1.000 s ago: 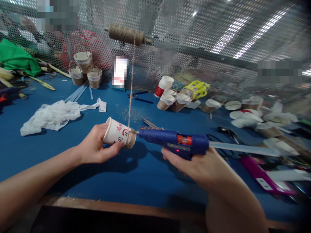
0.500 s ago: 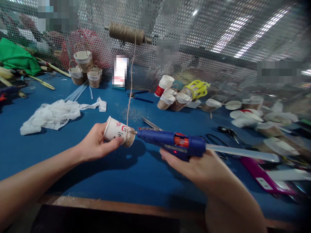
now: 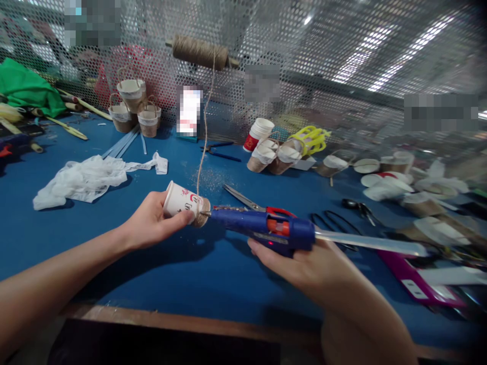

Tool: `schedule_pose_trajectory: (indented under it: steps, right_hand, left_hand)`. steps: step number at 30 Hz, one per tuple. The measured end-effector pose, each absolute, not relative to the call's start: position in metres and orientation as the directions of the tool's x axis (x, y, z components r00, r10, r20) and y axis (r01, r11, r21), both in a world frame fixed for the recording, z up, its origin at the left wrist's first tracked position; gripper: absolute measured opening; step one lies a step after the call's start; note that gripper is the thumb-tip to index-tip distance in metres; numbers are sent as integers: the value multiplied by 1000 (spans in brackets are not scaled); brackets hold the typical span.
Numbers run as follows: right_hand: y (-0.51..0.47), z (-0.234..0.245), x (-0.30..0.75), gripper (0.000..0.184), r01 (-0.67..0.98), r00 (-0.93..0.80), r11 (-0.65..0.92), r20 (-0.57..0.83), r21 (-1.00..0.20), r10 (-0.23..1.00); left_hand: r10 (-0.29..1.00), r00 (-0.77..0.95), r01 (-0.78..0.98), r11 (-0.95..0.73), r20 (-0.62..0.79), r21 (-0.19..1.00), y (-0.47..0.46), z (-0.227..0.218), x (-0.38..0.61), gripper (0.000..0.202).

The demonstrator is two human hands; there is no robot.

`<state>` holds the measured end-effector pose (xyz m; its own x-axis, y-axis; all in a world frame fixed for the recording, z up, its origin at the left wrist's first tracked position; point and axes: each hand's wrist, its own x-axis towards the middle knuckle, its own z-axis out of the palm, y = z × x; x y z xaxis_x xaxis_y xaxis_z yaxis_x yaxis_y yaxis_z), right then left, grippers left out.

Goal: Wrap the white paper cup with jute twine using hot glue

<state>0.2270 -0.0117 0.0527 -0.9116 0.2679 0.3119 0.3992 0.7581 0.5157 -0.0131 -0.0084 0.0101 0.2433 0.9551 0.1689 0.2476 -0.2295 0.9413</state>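
Observation:
My left hand (image 3: 158, 220) is closed around a white paper cup (image 3: 178, 198), which lies tilted on its side with its base to the right. Brown twine is wound round the cup's base end. From there a strand of twine (image 3: 206, 121) runs up to a spool (image 3: 200, 51) on the mesh wall. In my right hand (image 3: 304, 261) is a blue hot glue gun (image 3: 247, 223), its small red light lit and a clear glue stick (image 3: 373, 242) poking out behind. The gun's nozzle is at the twine-wrapped part of the cup.
Red-handled scissors (image 3: 243, 196) lie just behind the glue gun. White lace fabric (image 3: 81, 182) is heaped at the left. Small twine-covered baskets (image 3: 131, 94) stand stacked at the back, near pliers (image 3: 222, 153). To the right are more cups, black cords and a purple power strip (image 3: 411, 281).
The glue gun has tipped slightly and shifted left, with its nozzle staying at the twine on the cup. More of the red scissor handles shows behind it.

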Motion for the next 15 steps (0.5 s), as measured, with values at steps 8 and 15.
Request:
schedule_pose_trajectory:
  steps: [8,15]
  right_hand:
    - [-13,54,226,44,354,-933,710,286,609,220]
    - [-10,49,226,33,545,-797,829,387,127,464]
  left_hand:
    - [956,246,300,-230,158,926,-9,8,-14,24]
    - [964,223,284,-203,142,937,-8,8,-13,21]
